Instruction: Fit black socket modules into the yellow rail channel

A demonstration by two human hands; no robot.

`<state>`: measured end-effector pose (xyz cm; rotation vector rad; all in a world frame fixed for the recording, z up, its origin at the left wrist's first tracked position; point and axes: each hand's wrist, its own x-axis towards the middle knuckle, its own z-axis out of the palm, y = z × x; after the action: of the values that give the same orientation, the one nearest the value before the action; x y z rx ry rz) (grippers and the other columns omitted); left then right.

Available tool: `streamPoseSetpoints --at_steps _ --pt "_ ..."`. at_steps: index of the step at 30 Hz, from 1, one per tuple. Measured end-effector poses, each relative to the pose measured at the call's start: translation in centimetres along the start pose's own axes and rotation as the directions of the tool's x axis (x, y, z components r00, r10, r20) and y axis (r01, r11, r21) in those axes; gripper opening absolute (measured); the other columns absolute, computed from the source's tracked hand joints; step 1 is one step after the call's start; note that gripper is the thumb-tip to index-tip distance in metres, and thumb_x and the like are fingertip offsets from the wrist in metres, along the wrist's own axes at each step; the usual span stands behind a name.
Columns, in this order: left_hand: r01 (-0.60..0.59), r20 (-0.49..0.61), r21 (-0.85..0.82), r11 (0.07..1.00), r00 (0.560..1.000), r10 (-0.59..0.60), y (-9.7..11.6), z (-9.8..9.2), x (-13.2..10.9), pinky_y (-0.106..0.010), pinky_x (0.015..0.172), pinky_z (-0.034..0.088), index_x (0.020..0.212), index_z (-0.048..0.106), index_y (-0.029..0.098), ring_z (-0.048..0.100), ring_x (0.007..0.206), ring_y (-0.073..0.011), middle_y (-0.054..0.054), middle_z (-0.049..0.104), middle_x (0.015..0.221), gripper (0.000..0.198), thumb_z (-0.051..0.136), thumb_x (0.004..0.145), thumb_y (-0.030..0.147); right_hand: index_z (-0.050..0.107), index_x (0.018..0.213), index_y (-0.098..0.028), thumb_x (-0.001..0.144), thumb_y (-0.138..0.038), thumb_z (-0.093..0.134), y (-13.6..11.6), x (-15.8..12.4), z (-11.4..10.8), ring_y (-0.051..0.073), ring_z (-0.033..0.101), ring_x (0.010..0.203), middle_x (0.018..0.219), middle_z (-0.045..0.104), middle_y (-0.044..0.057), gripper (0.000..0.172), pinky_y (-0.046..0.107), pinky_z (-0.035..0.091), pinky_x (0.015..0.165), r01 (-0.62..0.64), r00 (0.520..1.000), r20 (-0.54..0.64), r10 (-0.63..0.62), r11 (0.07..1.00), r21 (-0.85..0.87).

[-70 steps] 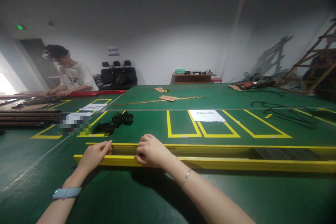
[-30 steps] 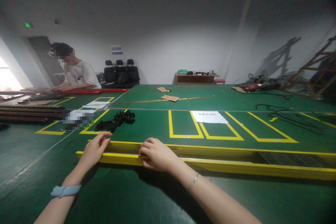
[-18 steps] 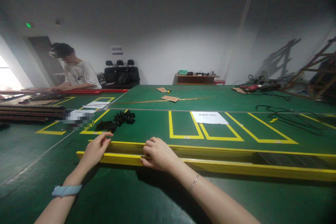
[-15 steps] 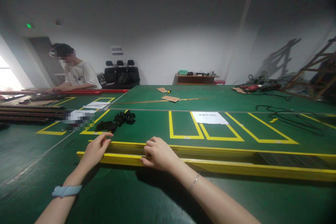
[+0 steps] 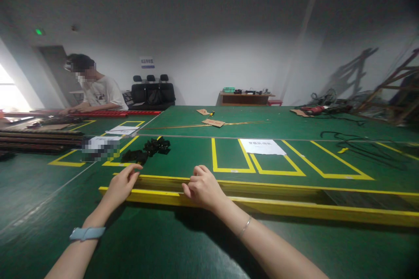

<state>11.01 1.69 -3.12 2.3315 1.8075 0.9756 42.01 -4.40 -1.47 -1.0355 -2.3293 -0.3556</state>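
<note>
A long yellow channel (image 5: 271, 204) with two raised walls lies across the near part of the green table. My left hand (image 5: 121, 184) rests over its left end. Its fingers are bent and the thumb stands apart from them, with nothing visible between. Above the channel, further right, is my right hand (image 5: 205, 187). Those fingers are curled in, and the thumb points left over the near wall. Whatever they may hold is hidden. A dark flat piece (image 5: 363, 200) lies inside the channel's right part. Just beyond my left hand sits a pile of black parts (image 5: 155, 146).
Yellow tape outlines (image 5: 234, 170) and a paper sheet (image 5: 262, 147) mark the green table (image 5: 183, 152). Thin rods (image 5: 183, 126), cardboard pieces (image 5: 213, 122) and black cable (image 5: 356, 141) lie further back. At left, a co-worker (image 5: 101, 91) leans over red rails (image 5: 137, 113), near stacked dark bars (image 5: 39, 141).
My right hand has risen slightly and shifted right, its thumb lifting off the near wall. The left hand keeps its place at the channel's end. The whole view has shifted a little.
</note>
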Motion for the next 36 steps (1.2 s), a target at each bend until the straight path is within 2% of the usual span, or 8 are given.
streamPoseSetpoints --at_steps 4,7,9,12,19,29,32,36 --pt "-0.001 -0.003 -0.013 1.000 1.000 0.001 0.1 -0.1 -0.1 -0.026 0.063 0.044 0.102 0.060 0.022 0.062 0.067 -0.0179 -0.002 0.066 0.076 0.029 0.043 0.084 0.037 0.064 0.061 -0.020 0.088 -0.026 0.054 1.1 -1.0 -1.9 0.019 0.050 0.082 0.062 0.063 0.002 0.029 0.038 0.036 0.092 0.081 0.994 0.067 -0.087 0.992 0.093" --pt "-0.010 0.004 -0.015 1.000 1.000 0.010 0.1 0.0 0.0 -0.027 0.066 0.045 0.103 0.060 0.022 0.063 0.070 -0.0188 -0.003 0.067 0.080 0.030 0.042 0.085 0.037 0.070 0.088 -0.024 0.088 -0.027 0.056 2.2 -2.5 -3.9 0.019 0.052 0.101 0.090 0.069 -0.001 0.014 0.037 0.032 0.099 0.066 0.978 0.177 -0.111 0.968 0.241" --pt "-0.017 0.011 -0.011 1.000 1.000 0.017 0.0 0.0 0.0 -0.027 0.066 0.046 0.104 0.060 0.022 0.064 0.073 -0.0193 -0.003 0.067 0.083 0.030 0.041 0.085 0.037 0.065 0.108 -0.026 0.086 -0.031 0.060 2.5 -3.4 -4.7 0.017 0.052 0.107 0.114 0.065 -0.001 0.023 0.034 0.035 0.098 0.014 0.966 0.242 -0.095 0.949 0.316" --pt "-0.053 -0.005 -0.012 0.999 0.999 0.053 0.0 0.1 0.1 -0.028 0.073 0.047 0.101 0.061 0.021 0.064 0.083 -0.0205 -0.005 0.068 0.095 0.030 0.040 0.084 0.035 0.061 0.114 -0.025 0.085 -0.034 0.063 2.5 -3.9 -4.8 0.016 0.054 0.104 0.124 0.060 0.001 0.030 0.030 0.039 0.092 -0.048 0.953 0.297 -0.059 0.939 0.340" --pt "-0.040 0.034 0.025 0.999 0.999 0.039 0.4 -0.2 0.0 -0.027 0.064 0.045 0.101 0.063 0.020 0.058 0.060 -0.0166 -0.002 0.065 0.077 0.032 0.038 0.084 0.030 0.060 0.101 -0.023 0.081 -0.042 0.067 2.3 -3.6 -3.9 0.017 0.055 0.094 0.107 0.062 0.002 0.028 0.027 0.040 0.080 -0.058 0.949 0.315 -0.028 0.964 0.258" --pt "-0.064 0.020 0.027 0.998 0.998 0.063 0.2 -0.1 0.1 -0.026 0.064 0.045 0.098 0.064 0.020 0.059 0.063 -0.0160 -0.004 0.069 0.091 0.031 0.039 0.082 0.029 0.056 0.083 -0.020 0.076 -0.047 0.071 2.6 -4.2 -3.2 0.014 0.050 0.076 0.087 0.056 0.000 0.032 0.025 0.038 0.066 -0.055 0.957 0.289 0.017 0.991 0.125" --pt "-0.085 0.019 0.028 0.996 0.996 0.085 0.1 0.0 0.1 -0.026 0.064 0.045 0.098 0.064 0.019 0.060 0.065 -0.0165 -0.005 0.069 0.093 0.032 0.039 0.082 0.029 0.056 0.075 -0.019 0.078 -0.049 0.068 2.6 -4.3 -2.9 0.015 0.052 0.081 0.081 0.057 0.001 0.033 0.032 0.040 0.086 -0.016 0.974 0.224 -0.003 0.996 0.086" --pt "-0.093 0.021 0.029 0.995 0.996 0.092 0.1 -0.1 0.1 -0.026 0.065 0.046 0.097 0.065 0.020 0.061 0.067 -0.0167 -0.005 0.069 0.095 0.032 0.039 0.082 0.029 0.060 0.070 -0.021 0.082 -0.045 0.063 3.0 -4.7 -4.0 0.021 0.049 0.109 0.078 0.061 0.000 0.027 0.046 0.018 0.111 0.021 0.989 0.144 -0.036 0.994 0.107"
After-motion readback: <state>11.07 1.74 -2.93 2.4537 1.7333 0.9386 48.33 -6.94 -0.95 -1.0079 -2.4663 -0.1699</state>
